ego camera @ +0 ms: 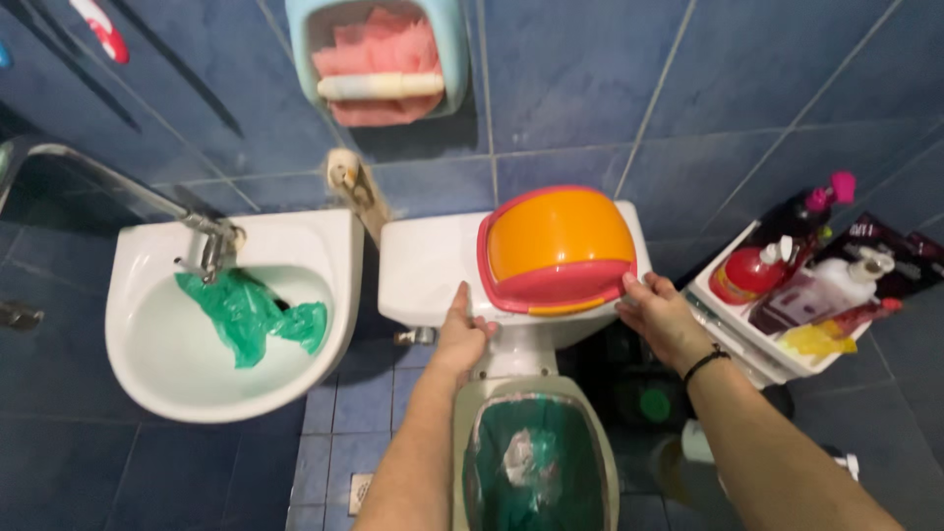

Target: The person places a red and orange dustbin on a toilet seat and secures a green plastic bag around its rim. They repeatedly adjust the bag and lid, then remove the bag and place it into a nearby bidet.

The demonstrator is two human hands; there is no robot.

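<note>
Blue-tiled bathroom | hands: left [462, 329], right [657, 313] grip orange lid [558, 248] edges on cistern [423, 265]

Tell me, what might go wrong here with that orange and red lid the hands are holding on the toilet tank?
The orange and red lid overhangs the front edge of the white tank, and the left hand and right hand touch only its lower corners; it might tip off. Falling, it would probably drop into the open bin with the green bag, directly below.
</note>
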